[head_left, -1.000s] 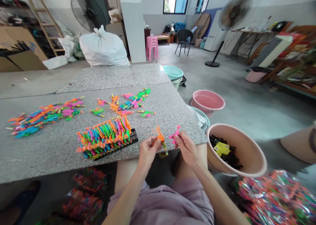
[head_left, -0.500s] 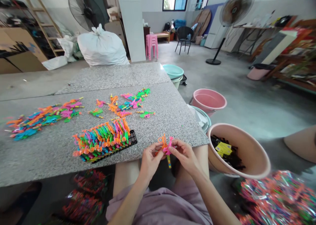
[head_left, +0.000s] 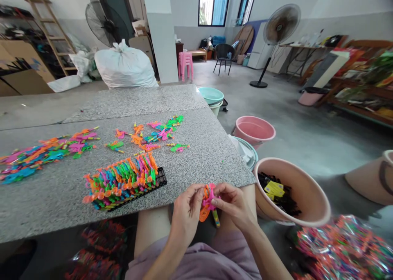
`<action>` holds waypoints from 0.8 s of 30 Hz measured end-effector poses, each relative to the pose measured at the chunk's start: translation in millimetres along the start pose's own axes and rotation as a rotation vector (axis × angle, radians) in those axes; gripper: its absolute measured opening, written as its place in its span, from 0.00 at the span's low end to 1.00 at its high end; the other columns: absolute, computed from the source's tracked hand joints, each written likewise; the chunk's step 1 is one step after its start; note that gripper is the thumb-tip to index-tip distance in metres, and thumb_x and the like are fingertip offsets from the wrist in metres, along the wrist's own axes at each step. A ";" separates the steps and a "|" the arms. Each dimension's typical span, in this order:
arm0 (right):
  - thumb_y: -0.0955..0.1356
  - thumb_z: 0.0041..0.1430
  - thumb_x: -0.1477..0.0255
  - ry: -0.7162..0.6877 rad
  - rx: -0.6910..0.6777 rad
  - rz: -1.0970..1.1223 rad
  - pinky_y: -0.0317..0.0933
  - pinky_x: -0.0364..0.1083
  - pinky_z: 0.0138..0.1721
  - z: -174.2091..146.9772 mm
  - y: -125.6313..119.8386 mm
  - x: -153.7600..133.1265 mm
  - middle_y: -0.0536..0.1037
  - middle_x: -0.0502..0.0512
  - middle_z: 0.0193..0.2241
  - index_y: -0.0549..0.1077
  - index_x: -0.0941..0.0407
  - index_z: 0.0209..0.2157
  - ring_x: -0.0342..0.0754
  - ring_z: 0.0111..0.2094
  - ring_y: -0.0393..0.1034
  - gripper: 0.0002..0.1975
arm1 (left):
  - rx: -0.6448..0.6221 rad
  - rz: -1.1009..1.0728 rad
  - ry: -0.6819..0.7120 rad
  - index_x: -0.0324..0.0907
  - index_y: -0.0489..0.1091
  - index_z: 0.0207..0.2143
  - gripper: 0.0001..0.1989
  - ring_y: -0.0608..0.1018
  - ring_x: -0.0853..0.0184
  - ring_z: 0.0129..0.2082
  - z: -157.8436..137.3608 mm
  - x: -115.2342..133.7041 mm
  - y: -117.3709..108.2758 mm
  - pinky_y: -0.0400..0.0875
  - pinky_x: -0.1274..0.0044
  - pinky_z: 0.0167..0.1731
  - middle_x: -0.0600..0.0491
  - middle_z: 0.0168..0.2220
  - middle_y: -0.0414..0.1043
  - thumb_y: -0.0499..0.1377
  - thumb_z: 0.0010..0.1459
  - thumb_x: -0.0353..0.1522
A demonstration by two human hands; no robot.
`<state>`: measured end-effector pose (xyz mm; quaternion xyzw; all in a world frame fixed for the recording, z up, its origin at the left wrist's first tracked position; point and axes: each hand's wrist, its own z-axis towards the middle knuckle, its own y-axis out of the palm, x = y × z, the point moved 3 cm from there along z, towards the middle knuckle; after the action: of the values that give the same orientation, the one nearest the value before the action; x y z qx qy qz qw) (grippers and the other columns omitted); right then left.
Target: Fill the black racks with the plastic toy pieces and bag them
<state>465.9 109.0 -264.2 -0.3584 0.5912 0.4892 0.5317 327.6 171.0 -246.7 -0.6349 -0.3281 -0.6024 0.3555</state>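
Note:
My left hand is closed with thumb and fingertips pinching an orange plastic toy piece, whose rounded lower end is full of small holes. My right hand pinches a pink plastic toy piece that touches the orange one. A short yellow-and-blue tube hangs below the pink piece. Both hands are over my lap, just off the table's front edge. Fingertips hide where the pieces meet. To the left, a black wire basket holds rows of upright colourful plastic toys.
Loose plastic toys lie across the granite table, with a longer pile at left. A beige tub with black parts stands at right, near a pink tub. Wrapped toys heap on the floor.
My hands have come lower and nearer to my lap. The toy pieces have turned, so the orange holed end now shows below. The view has tilted up slightly.

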 end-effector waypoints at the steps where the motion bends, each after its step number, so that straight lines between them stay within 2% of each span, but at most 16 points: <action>1: 0.76 0.49 0.64 -0.001 0.021 -0.066 0.63 0.44 0.31 -1.6 1.4 -1.1 0.73 0.52 0.26 0.74 0.57 0.28 0.43 0.28 0.66 0.13 | 0.014 -0.042 -0.032 0.41 0.71 0.43 0.18 0.75 0.67 0.27 -0.5 -2.9 1.3 0.70 0.78 0.29 0.51 0.27 0.74 0.57 0.61 0.45; 4: 0.73 0.54 0.64 -0.072 0.125 -0.326 0.63 0.44 0.32 -7.0 10.0 -7.9 0.74 0.54 0.28 0.77 0.56 0.31 0.45 0.30 0.66 0.09 | 0.081 -0.210 -0.087 0.42 0.66 0.43 0.18 0.76 0.67 0.26 -3.6 -8.5 5.2 0.72 0.78 0.28 0.53 0.28 0.73 0.60 0.59 0.46; 8: 0.70 0.59 0.70 -0.310 0.339 -0.611 0.65 0.44 0.34 -13.5 26.4 -22.1 0.71 0.56 0.33 0.79 0.54 0.35 0.46 0.35 0.67 0.04 | 0.070 -0.496 -0.065 0.42 0.70 0.42 0.15 0.78 0.68 0.35 -7.1 -6.7 9.3 0.73 0.78 0.35 0.51 0.38 0.74 0.62 0.59 0.43; 10: 0.69 0.60 0.73 -0.419 0.373 -0.673 0.66 0.44 0.34 -15.2 33.9 -26.9 0.71 0.56 0.34 0.78 0.54 0.36 0.45 0.35 0.67 0.05 | 0.058 -0.586 -0.051 0.42 0.71 0.41 0.12 0.77 0.70 0.36 -6.2 -4.1 8.6 0.73 0.81 0.37 0.52 0.38 0.74 0.66 0.56 0.38; 12: 0.68 0.60 0.75 -0.472 0.338 -0.702 0.67 0.44 0.36 -15.5 38.9 -29.2 0.72 0.56 0.36 0.78 0.54 0.38 0.45 0.36 0.68 0.06 | 0.083 -0.635 -0.058 0.42 0.73 0.36 0.11 0.77 0.74 0.34 -3.1 -2.5 5.2 0.72 0.84 0.36 0.55 0.35 0.75 0.69 0.52 0.34; 15: 0.69 0.60 0.74 -0.430 0.256 -0.617 0.68 0.47 0.42 -14.7 38.3 -30.2 0.74 0.57 0.41 0.75 0.52 0.46 0.47 0.41 0.70 0.12 | 0.082 -0.761 -0.149 0.41 0.75 0.30 0.11 0.77 0.75 0.30 4.0 -4.1 -0.6 0.73 0.84 0.34 0.56 0.31 0.76 0.72 0.47 0.34; 18: 0.70 0.60 0.70 -0.297 0.192 -0.433 0.68 0.49 0.46 -13.2 31.9 -29.7 0.74 0.58 0.47 0.70 0.51 0.55 0.49 0.46 0.71 0.21 | 0.055 -0.832 -0.243 0.42 0.77 0.28 0.12 0.78 0.74 0.30 10.5 -8.6 -6.2 0.75 0.81 0.34 0.56 0.31 0.77 0.74 0.42 0.34; 22: 0.74 0.55 0.66 -0.153 0.095 -0.323 0.66 0.50 0.51 -9.9 28.5 -25.5 0.74 0.57 0.49 0.75 0.49 0.51 0.52 0.50 0.69 0.21 | 0.148 -0.852 -0.305 0.44 0.79 0.28 0.17 0.79 0.72 0.31 15.1 -15.7 -10.9 0.76 0.81 0.34 0.55 0.33 0.80 0.77 0.32 0.34; 24: 0.74 0.55 0.66 -0.102 0.124 -0.223 0.66 0.50 0.50 -8.2 27.4 -20.5 0.76 0.57 0.47 0.77 0.49 0.49 0.52 0.49 0.70 0.19 | 0.195 -0.857 -0.333 0.45 0.79 0.27 0.18 0.80 0.72 0.30 15.5 -18.0 -9.6 0.76 0.82 0.32 0.55 0.32 0.80 0.78 0.29 0.34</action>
<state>441.5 106.3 -239.1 -0.3628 0.5490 0.4073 0.6333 326.7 189.5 -264.5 -0.4938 -0.6684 -0.5512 0.0752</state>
